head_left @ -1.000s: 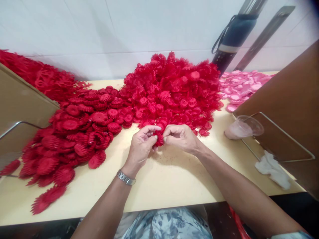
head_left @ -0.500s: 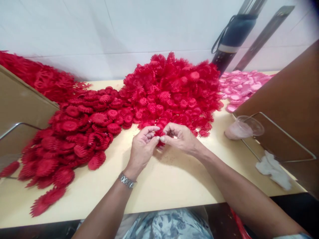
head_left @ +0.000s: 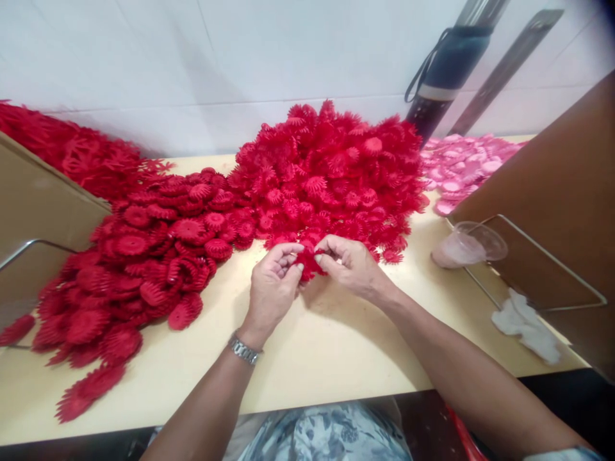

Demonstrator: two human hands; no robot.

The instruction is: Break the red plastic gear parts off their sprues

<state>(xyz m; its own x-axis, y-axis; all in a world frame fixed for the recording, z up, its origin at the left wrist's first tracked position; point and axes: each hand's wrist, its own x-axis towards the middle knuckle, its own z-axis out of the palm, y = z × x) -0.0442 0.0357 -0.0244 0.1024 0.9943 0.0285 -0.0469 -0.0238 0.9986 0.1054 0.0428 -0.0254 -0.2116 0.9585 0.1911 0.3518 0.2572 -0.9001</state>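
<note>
Between my two hands, just in front of the central heap, is a small red petal piece (head_left: 309, 264). My left hand (head_left: 275, 276), with a metal watch (head_left: 245, 349) on its wrist, pinches the piece's left side between thumb and fingers. Its right side is pinched by my right hand (head_left: 350, 266). A tall heap of bright red frilled flower pieces (head_left: 331, 173) rises behind the hands. Darker red round pieces (head_left: 139, 256) are piled to the left.
The pale table (head_left: 331, 358) lies under everything. Pink pieces (head_left: 466, 160), a dark blue bottle (head_left: 442, 70), a plastic cup (head_left: 464, 248) and a crumpled tissue (head_left: 526, 326) are at the right. Brown panels (head_left: 557, 205) with metal bookends stand at both sides.
My fingertips have moved slightly apart, and more of the red piece shows between them. The heaps look the same.
</note>
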